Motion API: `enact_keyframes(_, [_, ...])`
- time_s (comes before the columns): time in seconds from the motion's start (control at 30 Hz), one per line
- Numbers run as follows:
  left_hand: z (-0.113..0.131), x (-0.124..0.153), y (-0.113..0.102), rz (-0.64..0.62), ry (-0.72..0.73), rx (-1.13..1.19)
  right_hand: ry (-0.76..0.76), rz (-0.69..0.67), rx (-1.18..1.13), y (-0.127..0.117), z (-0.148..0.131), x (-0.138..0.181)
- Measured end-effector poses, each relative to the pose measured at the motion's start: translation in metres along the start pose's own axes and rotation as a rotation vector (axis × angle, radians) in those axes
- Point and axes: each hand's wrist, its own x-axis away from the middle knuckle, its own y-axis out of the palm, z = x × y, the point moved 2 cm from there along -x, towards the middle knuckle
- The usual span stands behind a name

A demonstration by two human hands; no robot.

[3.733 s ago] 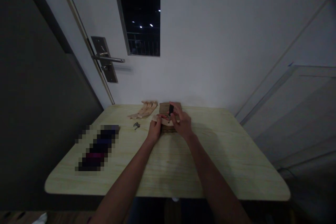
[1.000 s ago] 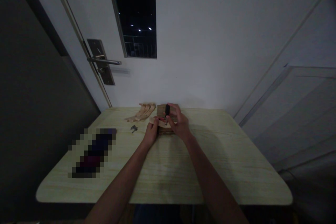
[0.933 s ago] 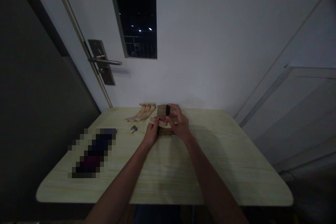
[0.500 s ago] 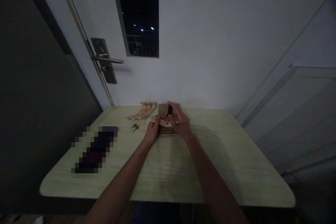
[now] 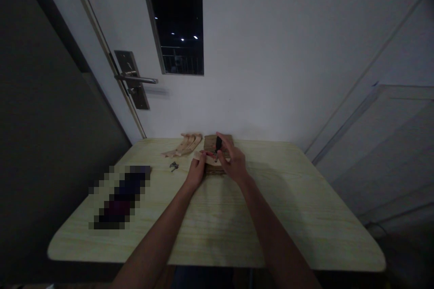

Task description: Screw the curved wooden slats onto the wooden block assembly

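Left hand: the left hand (image 5: 196, 168) is clamped on the left end of a pale strip (image 5: 213, 160), thumb on top; the fingers beneath are hidden.
Right hand: the right hand (image 5: 234, 160) pinches a dark tool (image 5: 219, 143), black handle up, metal end down at the strip.
Pale strip: it lies crosswise between the hands, over a brown block (image 5: 210, 140); whether it rests on the block or is held just above cannot be told. Something reddish shows by the left thumb, too small to name.
Slip risk: the tool's narrow end could skid off the strip if it leans or is pressed off-centre, and the left thumb sits near its path.
Shift risk: a loose left grip could let the strip swivel under a twist; heavy pressure near an edge could split or dent it.
Block: brown and squarish, with a layered edge that suggests stacked cardboard, so it may give under force.
Spare pieces: pale, curved pieces (image 5: 187, 145) lie overlapping behind and left of the left hand, smooth and wood-like.
Metal bits: a small cluster of shiny metal bits (image 5: 174, 166) sits left of the left hand; a knock could scatter it.
Desk: the desk (image 5: 203, 226) has pale, streaked grain and rounded corners.
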Motion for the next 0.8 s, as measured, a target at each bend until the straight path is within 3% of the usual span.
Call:
enact_keyframes(0.43, [0.0,-0.001,-0.001,-0.032,-0.001,0.004,0.091,0.033,0.019,0.004,0.003,0.0])
enact_keyframes(0.7, [0.003,-0.005,-0.008,-0.078,-0.062,0.13,0.0,0.0,0.012,0.0,0.002,0.001])
enact_keyframes(0.8, [0.014,-0.008,-0.021,-0.003,0.039,0.093,-0.042,-0.007,0.082,-0.001,0.001,0.0])
